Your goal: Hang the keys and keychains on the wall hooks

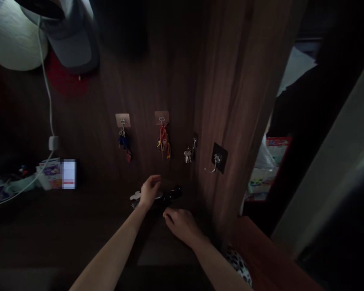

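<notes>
My left hand is over the dark shelf, its fingers loosely bent and slightly apart from the thumb, with nothing visible in it. Just beneath and beside it lie some silvery keys, partly covered by the hand. To its right, a shiny black object rests on the shelf; the dim light hides its kind. My right hand is nearer to me, its fingers curled in just below the black object. Whatever those fingers may hold is hidden.
On the back panel hang blue keys, a key bunch with red cord and silver keys. A bare hook juts from the right side panel. Caps hang upper left, beside a white cable. Boxes stand at left.
</notes>
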{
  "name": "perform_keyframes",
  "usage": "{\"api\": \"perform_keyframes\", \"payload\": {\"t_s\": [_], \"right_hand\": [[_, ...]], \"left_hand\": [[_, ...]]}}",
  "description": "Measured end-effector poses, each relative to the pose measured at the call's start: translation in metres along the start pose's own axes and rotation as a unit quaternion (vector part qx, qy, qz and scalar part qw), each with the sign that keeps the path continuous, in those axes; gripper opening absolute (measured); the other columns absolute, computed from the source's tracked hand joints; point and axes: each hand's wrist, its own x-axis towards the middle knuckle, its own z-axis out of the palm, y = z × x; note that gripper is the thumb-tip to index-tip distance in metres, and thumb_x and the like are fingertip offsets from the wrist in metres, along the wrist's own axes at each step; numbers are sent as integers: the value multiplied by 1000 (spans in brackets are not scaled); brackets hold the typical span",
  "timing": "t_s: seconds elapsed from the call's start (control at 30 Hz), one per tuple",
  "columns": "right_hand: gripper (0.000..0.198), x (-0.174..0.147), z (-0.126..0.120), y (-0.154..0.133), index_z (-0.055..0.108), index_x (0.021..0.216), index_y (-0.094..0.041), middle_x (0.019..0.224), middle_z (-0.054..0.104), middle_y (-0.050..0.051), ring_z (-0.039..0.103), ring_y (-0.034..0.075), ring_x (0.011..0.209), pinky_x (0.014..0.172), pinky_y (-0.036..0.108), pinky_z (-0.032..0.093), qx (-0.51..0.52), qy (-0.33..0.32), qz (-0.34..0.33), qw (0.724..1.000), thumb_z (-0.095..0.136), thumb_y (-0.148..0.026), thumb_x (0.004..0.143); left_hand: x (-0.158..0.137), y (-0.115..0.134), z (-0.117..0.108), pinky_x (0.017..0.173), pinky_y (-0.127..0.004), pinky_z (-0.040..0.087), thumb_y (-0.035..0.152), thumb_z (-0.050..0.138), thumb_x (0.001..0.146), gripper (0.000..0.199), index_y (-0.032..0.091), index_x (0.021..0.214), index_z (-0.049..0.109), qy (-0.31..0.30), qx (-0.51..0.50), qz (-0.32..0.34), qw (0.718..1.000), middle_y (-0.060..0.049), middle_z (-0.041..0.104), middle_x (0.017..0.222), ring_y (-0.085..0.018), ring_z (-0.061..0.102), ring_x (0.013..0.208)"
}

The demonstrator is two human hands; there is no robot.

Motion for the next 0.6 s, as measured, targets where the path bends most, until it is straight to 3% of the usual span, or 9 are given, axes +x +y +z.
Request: {"api": "perform_keyframes", "payload": {"t_s": [0.33,0.6], "right_hand": [[22,2,4,2,61,89,-27,85,70,-2,64,14,80,66,22,36,-4,-6,-15,1000,39,-23,87],[21,3,7,2,61,87,-27,85,70,-3,64,13,78,65,21,35,-17,4,-17,1000,40,-22,87]], "left_hand": [[-21,-13,-86,73,-31,48,27,63,64,28,19,91,63,83,44,-45,995,-5,68,87,-19,63,79],[-37,-16,-117,77,-31,46,28,60,66,26,20,90,64,136,128,-53,981,-5,69,89,-21,63,83]]}}
